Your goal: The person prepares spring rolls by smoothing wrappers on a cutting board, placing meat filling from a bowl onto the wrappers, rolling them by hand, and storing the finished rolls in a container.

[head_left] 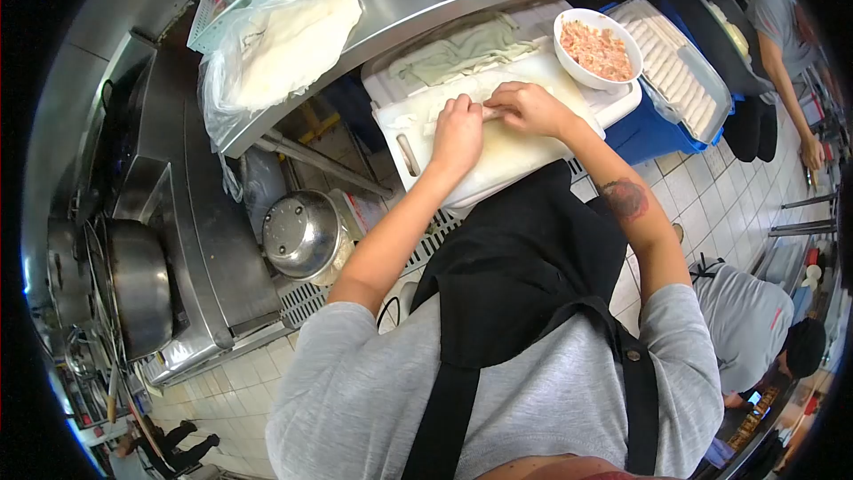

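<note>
Both of my hands meet over a white cutting board [506, 163], fingers bent and pressed together. Between them is a small pale spring roll [492, 114], mostly covered by the fingers. My left hand [458, 135] grips its left end, and my right hand [531, 109] pinches the other end. Thin whitish wrapper [428, 116] lies flat on the board around them. Behind the hands, a crumpled pale green cloth [462, 52] is spread out. A white bowl [615, 85] of chopped pinkish filling [597, 49] stands at the board's far right corner.
Right of the bowl, a tray [702, 71] with rows of finished rolls rests on a blue crate [644, 138]. A steel shelf [391, 13] runs behind, carrying a plastic bag of white sheets [298, 40]. A metal pot [302, 233] stands lower left. Co-workers [742, 320] are at right.
</note>
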Motion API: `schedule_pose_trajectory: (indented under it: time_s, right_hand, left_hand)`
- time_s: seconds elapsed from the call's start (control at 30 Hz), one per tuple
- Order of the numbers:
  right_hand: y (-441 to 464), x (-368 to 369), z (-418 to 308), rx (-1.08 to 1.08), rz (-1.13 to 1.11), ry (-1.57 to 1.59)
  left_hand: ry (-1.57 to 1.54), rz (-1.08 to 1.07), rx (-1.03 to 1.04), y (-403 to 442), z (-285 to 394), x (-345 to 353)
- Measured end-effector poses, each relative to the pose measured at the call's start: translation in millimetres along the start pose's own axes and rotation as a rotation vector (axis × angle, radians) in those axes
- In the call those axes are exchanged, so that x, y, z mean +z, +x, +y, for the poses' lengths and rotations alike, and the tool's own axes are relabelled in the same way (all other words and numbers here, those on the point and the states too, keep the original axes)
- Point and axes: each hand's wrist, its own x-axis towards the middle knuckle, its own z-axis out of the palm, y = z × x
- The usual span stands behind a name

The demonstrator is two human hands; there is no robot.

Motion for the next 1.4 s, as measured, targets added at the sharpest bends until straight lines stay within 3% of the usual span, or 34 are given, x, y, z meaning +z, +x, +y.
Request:
schedule_pose_trajectory:
  time_s: [0.1, 0.4, 0.6, 0.83, 1.13, 1.4]
  right_hand:
    - [5, -3, -10, 0.030, -0.037, -0.008]
    - [-6, -17, 14, 0.130, -0.095, 0.001]
    - [-36, -46, 38, 0.241, -0.074, -0.073]
    - [-21, -28, 20, 0.100, -0.040, -0.145]
    - [-36, -37, 32, 0.287, -0.044, -0.003]
    - [-36, -43, 34, 0.250, -0.055, -0.102]
  left_hand:
    - [0.041, 0.080, -0.032, -8, 13, 5]
    - [-0.090, -0.047, 0.062, -17, -32, -16]
    - [0.025, -0.115, 0.014, -32, -46, -43]
    - [0.058, 0.065, 0.088, -21, -15, -39]
    - [0.074, -0.034, 0.026, -23, -28, -31]
    - [0.074, -0.060, 0.000, -11, -5, -31]
